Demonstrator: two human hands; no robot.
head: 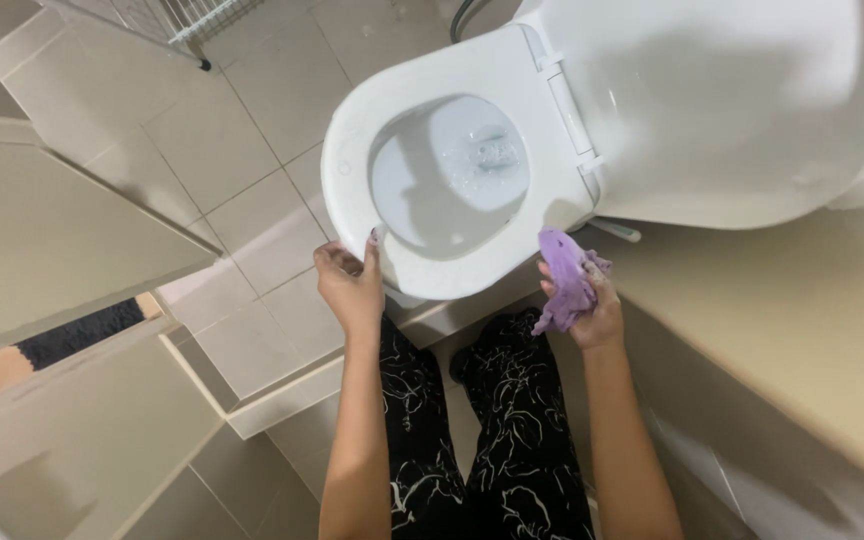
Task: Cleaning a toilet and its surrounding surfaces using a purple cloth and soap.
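**poster1:** Toilet (pixel 432 250) shot from straight above, head cam looking down. White seat is down, lid (pixel 712 100) is flipped up against the back, and there's clear water in the bowl (pixel 452 170). Anyone make out what the hands are doing?

**poster2:** Yeah. Left hand (pixel 350 285) is at the front-left rim of the seat, thumb hooked up over the edge and touching it, the other fingers curled loosely underneath. Not a fist, more of a light grip on the rim. Dark polish on the thumbnail, I think.

**poster1:** And the right?

**poster2:** Right hand (pixel 592 300) is closed around a purple cloth (pixel 564 280), all bunched up. It sits just beside the front-right edge of the seat, with the top of the cloth poking up toward the rim. Can't tell if the cloth actually touches the seat or just overlaps it from this angle.

**poster1:** Rest of the room?

**poster2:** Pale square floor tiles (pixel 252 180), a low tiled step in front of the pan. Person's legs in black trousers with a white scribble pattern (pixel 512 430) are between the two arms. Beige wall on the right, some white wire rack (pixel 192 20) at the top-left corner, and a dark mat (pixel 77 335) peeking out on the left.
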